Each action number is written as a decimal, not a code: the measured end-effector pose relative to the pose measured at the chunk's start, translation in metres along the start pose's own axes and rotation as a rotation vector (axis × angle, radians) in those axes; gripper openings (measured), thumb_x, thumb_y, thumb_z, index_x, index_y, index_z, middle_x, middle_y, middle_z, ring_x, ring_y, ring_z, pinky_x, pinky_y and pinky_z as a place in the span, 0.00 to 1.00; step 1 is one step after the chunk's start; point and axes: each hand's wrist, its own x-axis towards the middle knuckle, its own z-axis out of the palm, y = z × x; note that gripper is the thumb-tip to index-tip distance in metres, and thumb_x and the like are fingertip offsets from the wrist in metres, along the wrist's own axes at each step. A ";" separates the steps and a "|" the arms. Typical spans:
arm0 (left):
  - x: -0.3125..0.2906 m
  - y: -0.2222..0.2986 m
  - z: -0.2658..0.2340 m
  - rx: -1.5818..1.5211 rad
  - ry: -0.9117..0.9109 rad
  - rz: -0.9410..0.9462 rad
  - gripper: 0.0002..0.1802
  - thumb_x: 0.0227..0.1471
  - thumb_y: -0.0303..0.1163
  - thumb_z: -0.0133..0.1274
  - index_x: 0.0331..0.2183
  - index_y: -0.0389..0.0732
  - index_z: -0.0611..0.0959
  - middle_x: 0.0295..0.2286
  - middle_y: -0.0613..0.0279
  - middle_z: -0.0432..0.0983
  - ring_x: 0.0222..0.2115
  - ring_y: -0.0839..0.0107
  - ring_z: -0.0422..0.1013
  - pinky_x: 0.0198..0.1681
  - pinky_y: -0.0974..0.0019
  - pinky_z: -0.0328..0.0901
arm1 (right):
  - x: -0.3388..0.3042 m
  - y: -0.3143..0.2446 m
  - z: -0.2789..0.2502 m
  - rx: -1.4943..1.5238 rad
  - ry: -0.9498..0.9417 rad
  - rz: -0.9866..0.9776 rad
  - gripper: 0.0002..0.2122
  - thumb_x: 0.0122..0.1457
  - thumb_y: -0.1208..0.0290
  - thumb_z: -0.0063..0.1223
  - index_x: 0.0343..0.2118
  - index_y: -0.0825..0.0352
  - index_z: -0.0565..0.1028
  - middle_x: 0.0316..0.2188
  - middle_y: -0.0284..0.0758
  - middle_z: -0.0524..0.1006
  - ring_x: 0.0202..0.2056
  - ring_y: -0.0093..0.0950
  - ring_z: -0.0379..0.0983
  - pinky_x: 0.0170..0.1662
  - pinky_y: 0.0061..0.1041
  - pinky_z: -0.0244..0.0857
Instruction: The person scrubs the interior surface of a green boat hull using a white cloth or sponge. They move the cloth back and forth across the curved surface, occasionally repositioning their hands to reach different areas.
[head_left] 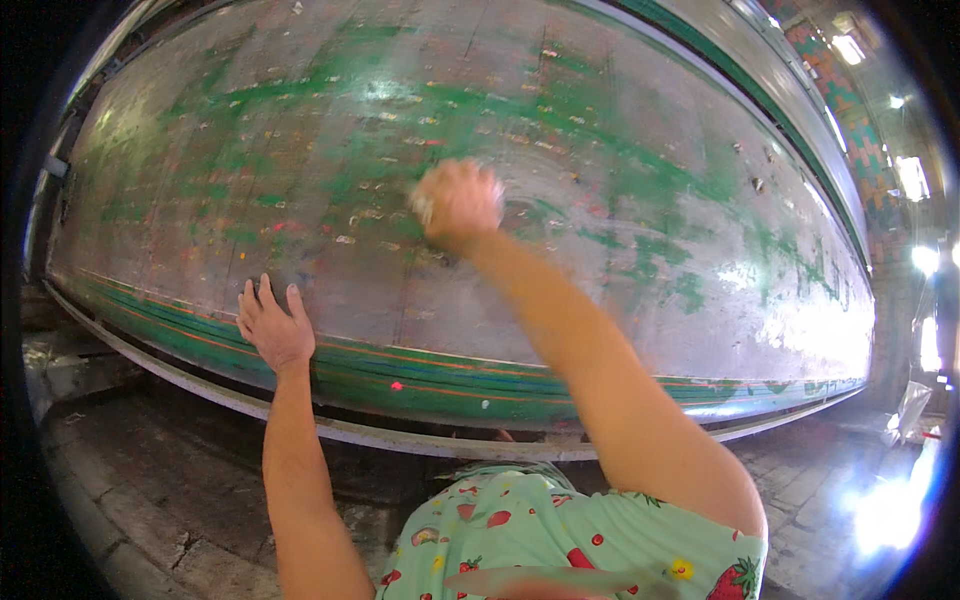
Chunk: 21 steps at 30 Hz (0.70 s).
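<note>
Green-smeared table (620, 150): right hand (458, 203) clenched on it, left hand (273, 327) flat.

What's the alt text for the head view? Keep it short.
A person's right hand, blurred and closed in a fist, presses on a long, worn grey table smeared with green paint. The left hand lies flat with spread fingers near the table's green-striped front edge. A mint strawberry-print garment shows below.

Beyond the left hand (272, 328) and right hand (458, 203) stretches a long worn table (640, 200) smeared with green paint, a cracked concrete floor (150, 480) lies beneath them, and bright daylight (890, 510) glares far off to their right.
</note>
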 end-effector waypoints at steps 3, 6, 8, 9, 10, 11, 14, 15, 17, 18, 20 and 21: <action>0.002 0.002 -0.003 0.006 -0.037 -0.018 0.38 0.79 0.58 0.52 0.76 0.46 0.75 0.77 0.44 0.65 0.80 0.39 0.55 0.83 0.31 0.46 | -0.094 -0.005 -0.043 0.141 -0.148 -0.197 0.19 0.50 0.59 0.76 0.48 0.44 0.89 0.56 0.34 0.82 0.61 0.45 0.77 0.63 0.56 0.70; 0.003 0.003 -0.006 0.013 -0.064 -0.027 0.37 0.79 0.58 0.53 0.76 0.46 0.75 0.77 0.44 0.64 0.80 0.39 0.55 0.84 0.32 0.46 | -0.154 0.074 -0.085 0.257 0.024 -0.267 0.19 0.46 0.62 0.77 0.44 0.43 0.90 0.51 0.33 0.83 0.58 0.44 0.79 0.60 0.54 0.71; 0.002 0.004 -0.006 -0.025 -0.018 -0.005 0.37 0.79 0.57 0.53 0.76 0.46 0.75 0.77 0.44 0.64 0.80 0.40 0.55 0.84 0.31 0.45 | -0.145 0.135 -0.094 0.174 0.071 -0.192 0.19 0.47 0.62 0.76 0.45 0.43 0.90 0.49 0.34 0.84 0.57 0.44 0.80 0.58 0.53 0.72; 0.001 0.004 -0.005 -0.016 -0.031 -0.019 0.37 0.79 0.57 0.53 0.76 0.46 0.75 0.77 0.44 0.64 0.80 0.40 0.55 0.84 0.31 0.45 | -0.128 0.160 -0.090 0.052 0.035 -0.085 0.17 0.51 0.61 0.74 0.46 0.45 0.91 0.50 0.35 0.84 0.57 0.45 0.80 0.58 0.53 0.72; 0.002 0.004 -0.005 -0.016 -0.026 -0.019 0.37 0.79 0.57 0.52 0.76 0.46 0.75 0.78 0.44 0.64 0.80 0.40 0.55 0.84 0.31 0.45 | -0.104 0.176 -0.081 -0.053 0.006 0.039 0.16 0.55 0.59 0.72 0.48 0.46 0.91 0.50 0.37 0.85 0.58 0.46 0.80 0.58 0.54 0.73; 0.001 0.004 -0.005 -0.003 -0.047 -0.028 0.37 0.80 0.57 0.52 0.77 0.46 0.75 0.78 0.45 0.64 0.80 0.40 0.54 0.84 0.32 0.45 | -0.070 0.187 -0.065 -0.125 0.055 0.146 0.15 0.59 0.58 0.69 0.49 0.47 0.91 0.52 0.37 0.85 0.59 0.47 0.80 0.59 0.53 0.73; 0.000 0.003 -0.004 0.015 -0.073 -0.042 0.38 0.80 0.58 0.50 0.77 0.46 0.74 0.79 0.46 0.63 0.81 0.41 0.54 0.83 0.31 0.45 | 0.026 0.183 -0.027 -0.205 0.058 0.381 0.15 0.68 0.54 0.63 0.52 0.50 0.91 0.57 0.37 0.84 0.61 0.49 0.79 0.63 0.55 0.73; 0.000 0.002 -0.003 0.019 -0.037 -0.017 0.38 0.80 0.58 0.50 0.77 0.46 0.74 0.79 0.46 0.63 0.81 0.41 0.54 0.83 0.31 0.45 | 0.052 0.167 -0.014 -0.169 0.040 0.377 0.16 0.67 0.54 0.63 0.53 0.49 0.91 0.58 0.37 0.84 0.62 0.48 0.78 0.64 0.55 0.73; 0.002 0.001 -0.002 0.028 -0.056 -0.033 0.38 0.81 0.58 0.50 0.78 0.47 0.74 0.79 0.47 0.62 0.81 0.42 0.54 0.84 0.31 0.45 | 0.079 0.122 0.002 -0.094 -0.045 0.308 0.16 0.67 0.54 0.63 0.55 0.48 0.90 0.60 0.36 0.83 0.64 0.46 0.78 0.65 0.56 0.72; 0.001 0.001 -0.001 0.047 -0.056 -0.030 0.37 0.81 0.58 0.49 0.78 0.47 0.74 0.79 0.47 0.62 0.81 0.42 0.53 0.84 0.32 0.44 | 0.080 0.096 0.006 -0.048 -0.104 0.235 0.17 0.67 0.54 0.63 0.56 0.47 0.89 0.61 0.36 0.83 0.65 0.45 0.77 0.65 0.56 0.72; 0.002 0.000 0.001 0.022 -0.033 -0.013 0.37 0.80 0.58 0.51 0.77 0.47 0.75 0.79 0.47 0.63 0.81 0.42 0.54 0.83 0.31 0.45 | 0.047 0.042 0.000 -0.047 -0.159 0.055 0.17 0.67 0.55 0.64 0.57 0.44 0.88 0.59 0.36 0.83 0.63 0.44 0.78 0.65 0.55 0.71; 0.002 -0.001 0.002 0.032 -0.031 -0.025 0.37 0.79 0.58 0.52 0.77 0.47 0.75 0.79 0.46 0.63 0.80 0.42 0.55 0.83 0.31 0.46 | 0.018 0.026 -0.011 0.010 -0.210 -0.023 0.17 0.65 0.55 0.66 0.56 0.45 0.88 0.59 0.35 0.83 0.63 0.43 0.78 0.65 0.55 0.71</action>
